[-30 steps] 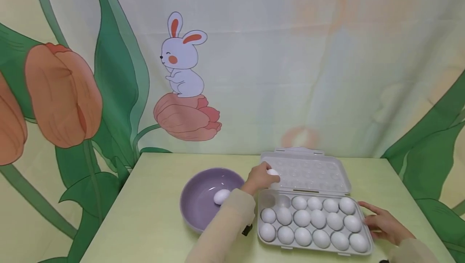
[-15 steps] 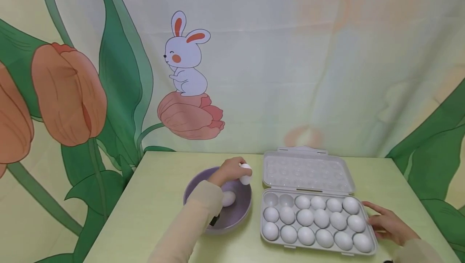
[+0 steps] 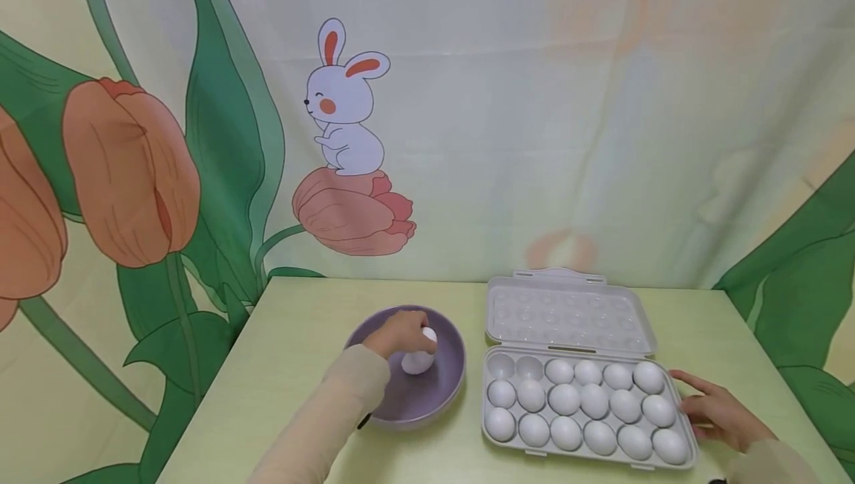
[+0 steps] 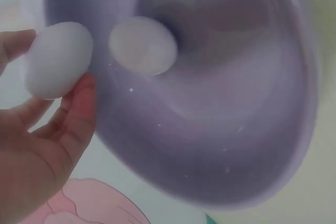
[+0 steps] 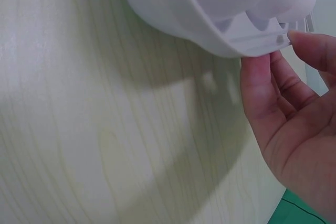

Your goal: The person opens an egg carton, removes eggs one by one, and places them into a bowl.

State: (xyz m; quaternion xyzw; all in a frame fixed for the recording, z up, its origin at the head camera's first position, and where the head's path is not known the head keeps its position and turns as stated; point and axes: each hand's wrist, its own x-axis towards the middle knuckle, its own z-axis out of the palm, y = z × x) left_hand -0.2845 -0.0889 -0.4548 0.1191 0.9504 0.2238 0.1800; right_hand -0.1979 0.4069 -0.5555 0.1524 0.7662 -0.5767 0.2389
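In the head view, my left hand (image 3: 399, 332) is over the purple bowl (image 3: 450, 384), pinching a white egg (image 3: 430, 340) between thumb and fingertips. Another egg (image 4: 143, 45) lies inside that bowl, close beside the held one in the left wrist view. To the right lies a lidded egg carton (image 3: 591, 451), opened flat and holding several white eggs. Two of its back-row hollows at the left hold no egg. My right hand (image 3: 723, 416) grips the carton's right edge; in the right wrist view, fingertips (image 5: 257, 72) press up against the underside of its rim.
The carton's transparent lid (image 3: 568, 313) lies folded back toward the rear table edge. A printed fabric backdrop (image 3: 467, 135) with a rabbit and tulips hangs behind the pale wooden table (image 3: 267, 365).
My left hand has carried the egg leftward from above the carton's lid and lowered it over the bowl. The right hand has stayed at the carton's edge.
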